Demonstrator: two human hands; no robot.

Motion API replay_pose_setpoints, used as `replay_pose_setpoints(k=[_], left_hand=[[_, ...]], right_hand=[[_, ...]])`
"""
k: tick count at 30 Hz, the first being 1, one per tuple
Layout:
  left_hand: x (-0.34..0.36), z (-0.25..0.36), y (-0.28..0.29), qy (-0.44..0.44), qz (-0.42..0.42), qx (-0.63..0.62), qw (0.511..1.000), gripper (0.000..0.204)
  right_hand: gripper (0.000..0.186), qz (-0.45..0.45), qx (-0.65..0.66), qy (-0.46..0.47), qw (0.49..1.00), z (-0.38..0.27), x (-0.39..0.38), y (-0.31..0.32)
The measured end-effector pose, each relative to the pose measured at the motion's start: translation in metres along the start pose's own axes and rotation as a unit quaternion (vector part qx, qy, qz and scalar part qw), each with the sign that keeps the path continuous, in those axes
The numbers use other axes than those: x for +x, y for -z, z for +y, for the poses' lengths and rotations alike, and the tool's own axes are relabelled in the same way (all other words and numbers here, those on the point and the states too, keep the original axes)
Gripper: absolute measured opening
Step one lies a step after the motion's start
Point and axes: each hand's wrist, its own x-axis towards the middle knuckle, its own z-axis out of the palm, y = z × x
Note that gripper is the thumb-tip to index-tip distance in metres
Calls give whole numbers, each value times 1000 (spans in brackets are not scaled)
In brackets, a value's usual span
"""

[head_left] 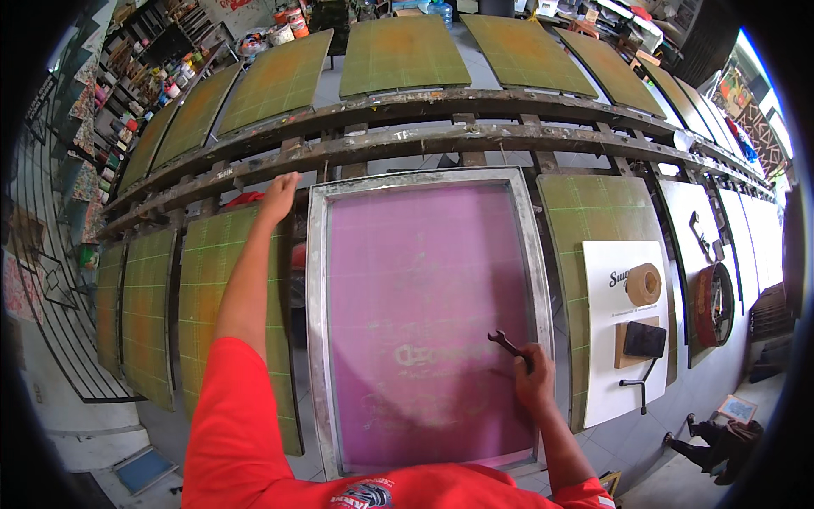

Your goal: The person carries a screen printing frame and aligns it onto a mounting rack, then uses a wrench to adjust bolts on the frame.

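Observation:
A silkscreen frame with purple mesh [424, 280] and a grey metal border lies in front of me, with faint pale lettering in the mesh. My right hand [536, 377] is closed around an open-ended wrench [507, 341] above the mesh's lower right part; the wrench's jaw points up and left. My left arm reaches far forward. At its end, my left hand [278, 199] is closed by the near rail [373, 155], just left of the frame's far corner. Whatever its fingers hold, if anything, is too small to tell.
Greenish printing boards [229, 297] stand in rows on both sides of the rails. At right, a white board [623, 382] carries a tape roll [644, 284], a phone [644, 339] on a wooden block and a bent black handle [642, 388]. A round tin [712, 305] sits farther right.

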Motion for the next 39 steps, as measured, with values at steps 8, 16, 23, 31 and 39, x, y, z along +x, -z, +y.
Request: replay_pose_setpoints(k=[8, 16, 23, 31, 39], left_hand=[[-11, 28, -22, -76, -24, 19, 997, 43], [-12, 38, -30, -119, -19, 15, 993, 41], [-10, 15, -16, 19, -53, 102, 993, 43], [-9, 44, -40, -58, -54, 113, 990, 49], [-10, 30, -48, -89, -14, 128, 988, 51]], right_hand=[[17, -2, -16, -1, 1000, 3, -1, 7], [17, 0, -7, -17, 1000, 0, -1, 3], [17, -2, -8, 0, 1000, 1, -1, 1], [21, -1, 44, -58, 997, 2, 3, 6], [29, 10, 162, -73, 984, 4, 3, 6]])
